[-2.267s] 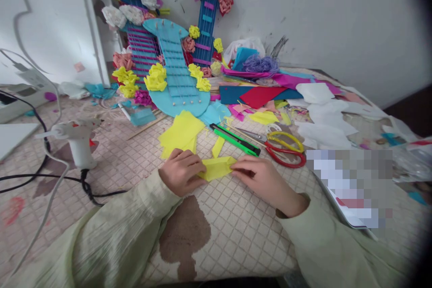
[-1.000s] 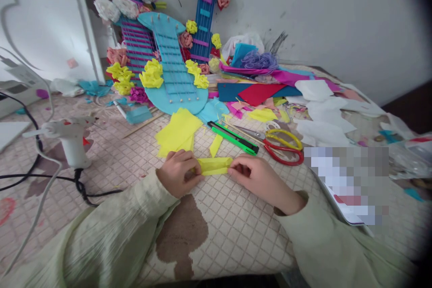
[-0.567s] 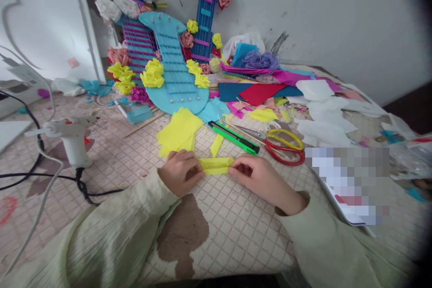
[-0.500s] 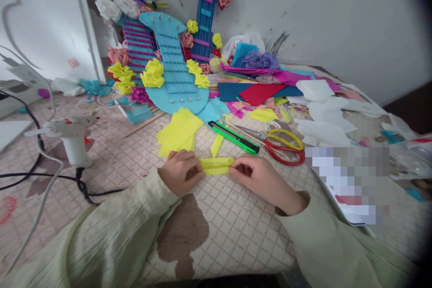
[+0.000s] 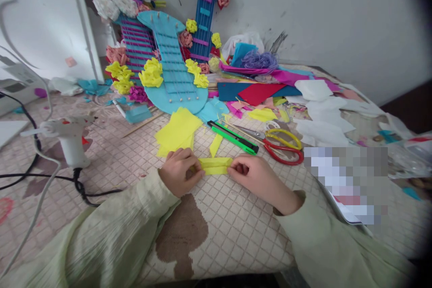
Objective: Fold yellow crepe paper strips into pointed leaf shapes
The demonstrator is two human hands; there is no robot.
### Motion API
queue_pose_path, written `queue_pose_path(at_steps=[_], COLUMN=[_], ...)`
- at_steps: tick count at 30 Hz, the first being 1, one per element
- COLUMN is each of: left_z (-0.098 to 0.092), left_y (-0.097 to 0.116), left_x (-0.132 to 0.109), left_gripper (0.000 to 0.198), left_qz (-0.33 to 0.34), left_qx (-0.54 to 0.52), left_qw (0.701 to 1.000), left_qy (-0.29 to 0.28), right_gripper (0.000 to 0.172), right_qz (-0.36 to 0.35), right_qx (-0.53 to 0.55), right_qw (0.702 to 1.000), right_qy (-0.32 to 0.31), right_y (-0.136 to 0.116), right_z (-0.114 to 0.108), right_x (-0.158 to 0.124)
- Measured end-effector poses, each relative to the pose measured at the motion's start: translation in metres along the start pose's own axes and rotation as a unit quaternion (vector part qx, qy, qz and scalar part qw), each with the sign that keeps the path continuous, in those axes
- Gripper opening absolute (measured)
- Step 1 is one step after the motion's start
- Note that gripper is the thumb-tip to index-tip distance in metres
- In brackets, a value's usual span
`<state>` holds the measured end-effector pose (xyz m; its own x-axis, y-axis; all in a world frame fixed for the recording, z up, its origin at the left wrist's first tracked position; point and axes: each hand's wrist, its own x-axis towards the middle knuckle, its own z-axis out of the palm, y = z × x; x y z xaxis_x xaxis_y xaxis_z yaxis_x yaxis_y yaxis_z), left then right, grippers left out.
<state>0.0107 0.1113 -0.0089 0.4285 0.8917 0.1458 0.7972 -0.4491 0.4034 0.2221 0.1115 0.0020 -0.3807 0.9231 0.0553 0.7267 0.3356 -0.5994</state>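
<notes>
A folded strip of yellow crepe paper (image 5: 214, 166) lies level just over the patterned cloth, stretched between my hands. My left hand (image 5: 180, 172) pinches its left end, fingers curled. Its right end is pinched between the thumb and fingers of my right hand (image 5: 251, 171). Beyond my left hand is a stack of yellow paper sheets (image 5: 177, 130). A narrow yellow scrap (image 5: 216, 145) rests just past the strip. Behind my right hand lie a green utility knife (image 5: 233, 137) and scissors (image 5: 283, 146) with red and yellow handles.
A white glue gun (image 5: 72, 141) stands at left with cables around it. At the back, a light-blue paper guitar (image 5: 172, 63) with strings and yellow paper flowers leans among similar ones. Colored paper and white scraps (image 5: 324, 121) cover the back right. A blurred-out device lies at right.
Hardly anything differs. The view has shifted slightly, and both hands keep the yellow strip in nearly the same place.
</notes>
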Motion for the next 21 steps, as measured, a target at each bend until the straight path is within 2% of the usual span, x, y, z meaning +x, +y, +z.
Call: queue_pose_path(at_steps=[5, 21], left_z=[0.0012, 0.0010], left_y=[0.0007, 0.0023], left_x=[-0.0008, 0.0026], left_gripper=[0.017, 0.018], left_qz=[-0.001, -0.030], left_qx=[-0.006, 0.012], left_qw=[1.000, 0.999], left_qy=[0.022, -0.007], right_gripper=[0.016, 0.017], right_qz=[0.000, 0.011], right_qx=[0.000, -0.021], right_qw=[1.000, 1.000], right_qy=[0.004, 0.013], right_y=[-0.0001, -0.0032], right_z=[0.0007, 0.0022], right_x=[0.0006, 0.0019])
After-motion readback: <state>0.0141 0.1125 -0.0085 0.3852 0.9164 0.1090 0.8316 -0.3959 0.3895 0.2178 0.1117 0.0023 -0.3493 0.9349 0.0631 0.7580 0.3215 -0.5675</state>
